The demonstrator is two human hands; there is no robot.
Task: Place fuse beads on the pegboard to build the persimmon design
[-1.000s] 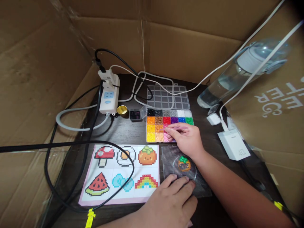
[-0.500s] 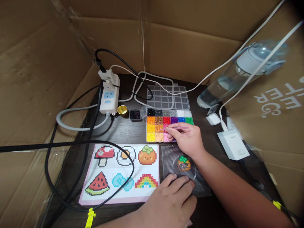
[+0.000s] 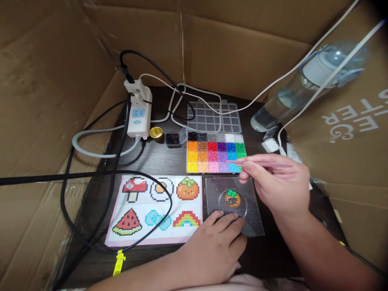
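My right hand (image 3: pixel 280 186) pinches pink tweezers (image 3: pixel 260 163), their tip hovering over the lower right cells of the bead box (image 3: pixel 216 155), which holds many colours of small beads. My left hand (image 3: pixel 212 246) lies with fingers spread flat on the near edge of the clear pegboard (image 3: pixel 232 204). On the pegboard sits a small orange bead figure with a green top (image 3: pixel 233 198). Left of it lies a pattern sheet (image 3: pixel 157 208) showing a mushroom, egg, orange fruit, watermelon, bow and rainbow.
The box's clear lid (image 3: pixel 214 118) lies open behind it. A white power strip (image 3: pixel 137 117) with black and white cables (image 3: pixel 91 178) stands at the back left. A clear water bottle (image 3: pixel 306 85) leans at the right. Cardboard walls (image 3: pixel 45 101) enclose the dark table.
My right hand has drawn back to the right with the tweezers, from the pink and orange cells to the box's lower right corner. The view shifted slightly. My left hand stays put.
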